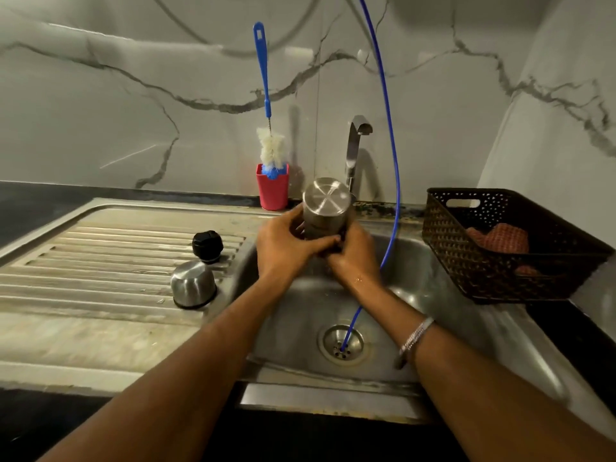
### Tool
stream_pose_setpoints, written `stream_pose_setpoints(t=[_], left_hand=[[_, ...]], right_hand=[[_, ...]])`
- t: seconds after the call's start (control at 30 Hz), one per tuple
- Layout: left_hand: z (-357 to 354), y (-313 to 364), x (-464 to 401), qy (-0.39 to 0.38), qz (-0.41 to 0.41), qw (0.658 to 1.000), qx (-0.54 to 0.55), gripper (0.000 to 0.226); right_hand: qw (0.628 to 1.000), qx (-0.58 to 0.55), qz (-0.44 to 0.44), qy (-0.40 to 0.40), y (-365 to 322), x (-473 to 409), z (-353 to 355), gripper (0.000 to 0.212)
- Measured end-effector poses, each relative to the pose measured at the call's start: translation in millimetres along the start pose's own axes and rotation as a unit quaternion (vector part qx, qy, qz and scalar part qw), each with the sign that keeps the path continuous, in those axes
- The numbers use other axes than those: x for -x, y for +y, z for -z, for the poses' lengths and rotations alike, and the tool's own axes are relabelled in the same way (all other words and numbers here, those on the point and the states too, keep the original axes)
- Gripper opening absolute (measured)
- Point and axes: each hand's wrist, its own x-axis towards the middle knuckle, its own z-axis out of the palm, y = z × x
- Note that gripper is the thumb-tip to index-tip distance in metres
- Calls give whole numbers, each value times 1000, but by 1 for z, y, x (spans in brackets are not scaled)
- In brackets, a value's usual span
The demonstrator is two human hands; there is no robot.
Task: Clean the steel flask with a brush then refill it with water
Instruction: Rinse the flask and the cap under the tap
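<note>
We hold the steel flask (325, 208) upside down over the sink (433, 295), at the centre of the frame, its flat base turned up toward us. Our left hand (283, 250) wraps its fingers round the lower body from the left; our right hand (350, 258) curls round it from the right, near the hidden mouth, so each grip is closed on the flask. We judge this to be draining or shaking out.

The flask should feel stiff and fairly light while empty. Brushed steel turns slippery when wet, and there are water drops on our right wrist, so two hands round the body seem the safest hold.

Further out, the tap (355, 145) stands just behind the flask, and a blue tube (388, 128) runs down into the drain. The bottle brush (266, 105) stands in a red cup (272, 191) at upper centre, well apart from our hands. At left, the black stopper (207, 246) and steel cap (193, 284) lie on the drainboard (100, 261). A dark basket (500, 248) sits on the bench at right.
</note>
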Motion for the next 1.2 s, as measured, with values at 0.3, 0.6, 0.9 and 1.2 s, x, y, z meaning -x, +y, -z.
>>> stream_pose_setpoints(t=[0.3, 0.6, 0.9, 1.2], left_hand=[[-8, 17, 14, 68, -24, 997, 37, 51], [-6, 6, 22, -6, 16, 999, -51, 43], [-5, 8, 24, -2, 23, 998, -60, 40], [-3, 12, 18, 23, -29, 998, -57, 42]], right_hand=[[996, 8, 50, 72, -11, 7, 6, 72], [993, 93, -36, -64, -9, 20, 11, 55], [993, 81, -44, -78, -11, 20, 6, 42], [998, 68, 5, -17, -9, 19, 11, 61]])
